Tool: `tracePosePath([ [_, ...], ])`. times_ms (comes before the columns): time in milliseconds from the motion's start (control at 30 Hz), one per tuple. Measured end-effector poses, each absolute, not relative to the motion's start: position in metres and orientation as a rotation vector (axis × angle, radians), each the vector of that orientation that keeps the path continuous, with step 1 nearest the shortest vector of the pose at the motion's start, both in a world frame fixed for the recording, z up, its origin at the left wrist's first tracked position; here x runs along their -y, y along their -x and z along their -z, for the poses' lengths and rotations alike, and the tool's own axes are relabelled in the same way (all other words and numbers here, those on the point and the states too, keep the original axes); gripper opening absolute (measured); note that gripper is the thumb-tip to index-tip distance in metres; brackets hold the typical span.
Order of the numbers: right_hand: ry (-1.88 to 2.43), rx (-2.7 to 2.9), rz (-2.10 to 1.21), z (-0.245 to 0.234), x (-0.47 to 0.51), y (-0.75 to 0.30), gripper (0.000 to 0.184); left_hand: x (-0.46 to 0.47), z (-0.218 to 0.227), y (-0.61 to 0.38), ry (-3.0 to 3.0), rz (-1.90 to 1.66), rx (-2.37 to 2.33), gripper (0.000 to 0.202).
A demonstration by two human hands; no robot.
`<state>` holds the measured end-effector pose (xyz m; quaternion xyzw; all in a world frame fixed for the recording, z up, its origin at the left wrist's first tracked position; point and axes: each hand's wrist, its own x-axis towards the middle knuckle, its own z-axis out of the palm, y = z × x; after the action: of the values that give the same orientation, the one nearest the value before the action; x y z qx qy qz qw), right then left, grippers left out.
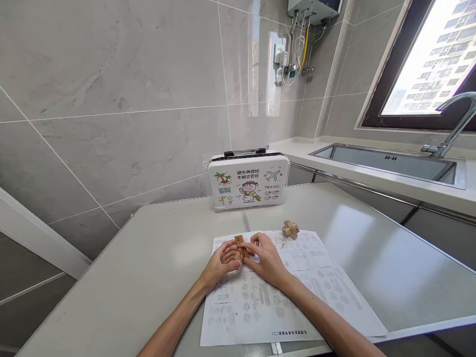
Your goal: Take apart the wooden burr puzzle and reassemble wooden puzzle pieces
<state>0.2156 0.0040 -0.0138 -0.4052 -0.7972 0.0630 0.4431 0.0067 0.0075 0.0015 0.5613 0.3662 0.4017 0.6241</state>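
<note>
My left hand (pixel 222 261) and my right hand (pixel 266 259) meet over a printed instruction sheet (pixel 260 307) on a grey table (pixel 148 267). Together they grip a small wooden puzzle (pixel 241 246) made of interlocking blocks, with fingers curled round it from both sides. Part of the puzzle is hidden by the fingers. A second, assembled wooden puzzle (pixel 290 229) lies on the sheet's far right corner, apart from both hands.
A white case with cartoon pictures and the word TRAVEL (pixel 248 181) stands against the tiled wall behind the sheet. To the right are a steel sink (pixel 390 162), a tap (pixel 451 124) and a window. A water heater's pipes (pixel 301 44) hang above.
</note>
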Motion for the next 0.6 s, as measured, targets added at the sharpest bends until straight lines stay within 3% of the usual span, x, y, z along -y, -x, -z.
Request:
tracePosePath([
  [100, 0.995, 1.998, -0.107, 0.0139, -0.0026, -0.2128, 0.019, -0.0081, -0.0019, -0.0097, -1.343, -0.919, -0.803, 0.076],
  [333, 0.962, 2.047, -0.056, 0.0148, -0.0024, -0.2105, 0.013, -0.0036, -0.0039, -0.0134, -1.428, -0.906, -0.796, 0.073],
  [467, 0.912, 1.97, -0.296, 0.016, -0.0036, -0.2122, 0.012, -0.0025, -0.0061, -0.017, -1.444, -0.891, -0.877, 0.052],
  [600, 0.877, 1.873, -0.55, 0.0157, -0.002, -0.2122, 0.017, -0.0052, -0.0055, -0.0167, -1.422, -0.918, -0.857, 0.051],
])
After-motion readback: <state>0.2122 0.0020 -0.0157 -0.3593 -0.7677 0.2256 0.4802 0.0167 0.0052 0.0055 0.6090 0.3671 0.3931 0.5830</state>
